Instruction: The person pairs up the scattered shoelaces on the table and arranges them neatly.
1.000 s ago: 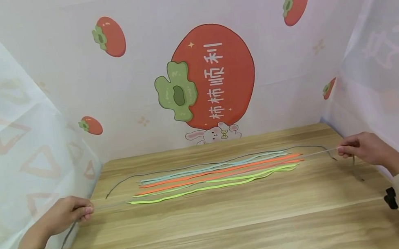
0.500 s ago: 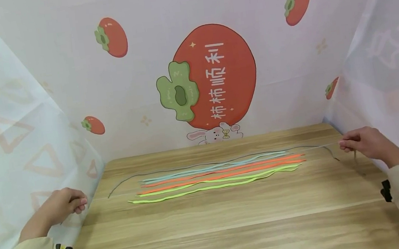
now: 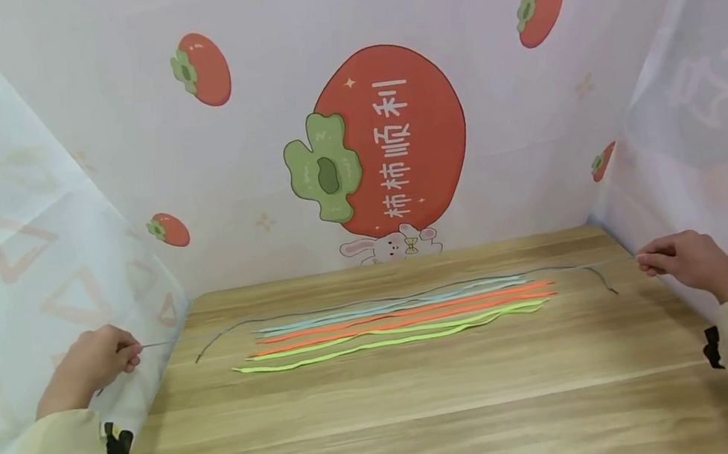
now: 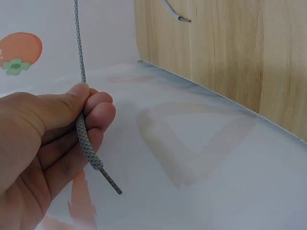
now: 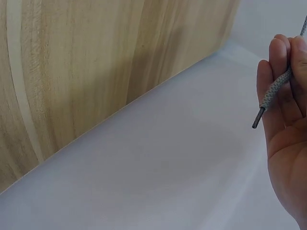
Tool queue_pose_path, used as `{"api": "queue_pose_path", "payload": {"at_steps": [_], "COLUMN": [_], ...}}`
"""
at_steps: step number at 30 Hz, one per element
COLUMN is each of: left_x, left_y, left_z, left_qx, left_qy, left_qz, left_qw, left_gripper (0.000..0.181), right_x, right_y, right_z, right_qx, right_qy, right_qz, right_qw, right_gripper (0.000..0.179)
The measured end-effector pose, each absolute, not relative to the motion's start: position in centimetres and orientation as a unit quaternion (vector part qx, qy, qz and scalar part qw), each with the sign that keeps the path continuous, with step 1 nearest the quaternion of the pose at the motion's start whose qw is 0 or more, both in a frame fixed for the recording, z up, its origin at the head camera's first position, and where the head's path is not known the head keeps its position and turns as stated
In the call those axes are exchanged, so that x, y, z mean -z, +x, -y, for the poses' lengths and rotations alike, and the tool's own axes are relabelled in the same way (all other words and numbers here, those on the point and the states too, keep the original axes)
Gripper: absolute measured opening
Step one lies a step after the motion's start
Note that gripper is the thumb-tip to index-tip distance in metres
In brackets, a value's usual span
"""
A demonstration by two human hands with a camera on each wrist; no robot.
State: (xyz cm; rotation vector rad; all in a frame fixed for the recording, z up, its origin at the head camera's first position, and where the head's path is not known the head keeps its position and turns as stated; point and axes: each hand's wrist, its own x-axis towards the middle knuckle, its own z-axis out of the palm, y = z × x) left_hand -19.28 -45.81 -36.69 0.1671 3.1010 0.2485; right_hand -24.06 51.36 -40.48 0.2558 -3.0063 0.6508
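A thin grey shoelace (image 3: 156, 345) stretches between my two hands, passing over the far rows of laces. My left hand (image 3: 99, 360) pinches it near one end, past the table's left edge. In the left wrist view, the tail of this grey shoelace (image 4: 84, 141) hangs below thumb and fingers, with a dark tip. My right hand (image 3: 695, 263) pinches the other end at the right side; its dark-tipped tail dangles across the fingers of the right hand (image 5: 288, 91). On the table lie a grey lace (image 3: 215, 340) with bent ends, light blue laces (image 3: 294, 325), orange laces (image 3: 408, 320) and yellow-green laces (image 3: 351, 349).
The wooden table (image 3: 427, 422) has white printed cloth (image 3: 248, 158) behind it and along both sides. The laces lie roughly parallel across its far half. A black wrist device (image 3: 117, 441) sits at the left sleeve, another black device (image 3: 712, 347) at the right.
My left hand has risen and moved away from me, then slightly left. The right hand has shifted a little right. The held shoelace has swung back from the yellow-green laces toward the grey one.
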Motion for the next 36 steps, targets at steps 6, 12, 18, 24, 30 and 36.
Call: {"api": "queue_pose_path", "payload": {"at_steps": [6, 12, 18, 24, 30, 36], "left_x": [36.9, 36.9, 37.5, 38.2, 38.7, 39.4], "left_y": [-20.1, -21.1, -22.2, -23.3, -24.4, -25.7], "left_z": [45.1, 44.3, 43.5, 42.6, 41.8, 41.0], "left_qx": [-0.085, -0.078, -0.077, -0.086, -0.094, -0.099], "left_qy": [0.050, 0.043, 0.023, 0.008, -0.005, -0.027], "left_qz": [-0.995, -0.996, -0.996, -0.995, -0.995, -0.994], "left_qw": [0.005, -0.003, -0.032, -0.041, -0.030, -0.027], "left_gripper": [0.019, 0.020, 0.025, 0.026, 0.028, 0.026], "right_x": [40.1, 39.9, 39.9, 39.9, 39.9, 40.1], "right_y": [-24.6, -25.4, -26.5, -27.3, -27.8, -28.5], "right_z": [-51.2, -50.0, -48.8, -47.7, -46.8, -46.0], "right_qx": [-0.190, -0.164, -0.167, -0.185, -0.193, -0.203], "right_qy": [0.081, 0.085, 0.079, 0.063, 0.057, 0.037], "right_qz": [0.977, 0.978, 0.976, 0.974, 0.971, 0.968], "right_qw": [0.049, 0.097, 0.116, 0.119, 0.133, 0.141], "right_gripper": [0.032, 0.029, 0.029, 0.031, 0.029, 0.033]}}
